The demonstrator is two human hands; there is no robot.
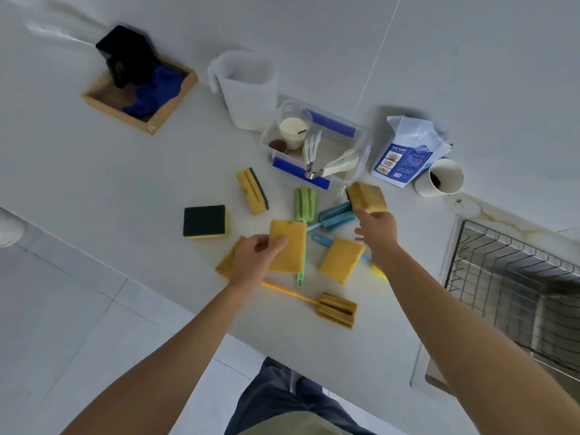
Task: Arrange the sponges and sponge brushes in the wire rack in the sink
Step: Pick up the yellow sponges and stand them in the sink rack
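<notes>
Left hand (pixel 254 262): pinching a sponge (pixel 287 251).
Right hand (pixel 376 229): gripping another sponge (pixel 367 197).
Around: brushes (pixel 334 216), tub (pixel 317 146) close behind.
Room: rack (pixel 514 277) at right, counter edge near.

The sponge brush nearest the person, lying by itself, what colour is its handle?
Orange. The sponge brush has a thin orange handle and a mustard-yellow head, seen in the head view.

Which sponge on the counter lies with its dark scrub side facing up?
The sponge farthest left, beyond the left hand: its top is dark green, yellow only at the edge.
</notes>
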